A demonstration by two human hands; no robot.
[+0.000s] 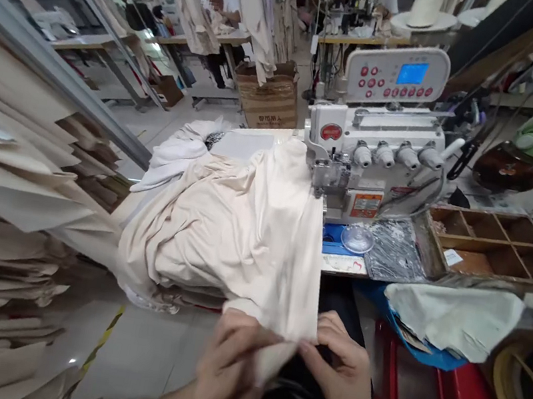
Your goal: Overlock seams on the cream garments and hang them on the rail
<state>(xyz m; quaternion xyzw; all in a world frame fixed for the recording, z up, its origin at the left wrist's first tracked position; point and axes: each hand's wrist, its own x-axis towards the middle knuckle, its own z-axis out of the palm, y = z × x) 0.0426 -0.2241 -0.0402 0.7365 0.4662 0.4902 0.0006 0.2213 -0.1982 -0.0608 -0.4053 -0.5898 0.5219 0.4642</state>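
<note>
Cream cloth (222,226) (quite rumpled) drapes across the table (283,134).

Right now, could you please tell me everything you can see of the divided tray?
The divided tray is brown, looks wooden and seems worn at the edges. It lies open and face up to the right of the dark, streaky pad. Dividers make five compartments: three in the far row, two in the near. A small white piece lies in the near-left one; small bits show in the far-left. Neither the left hand nor the right hand touches it.
</note>
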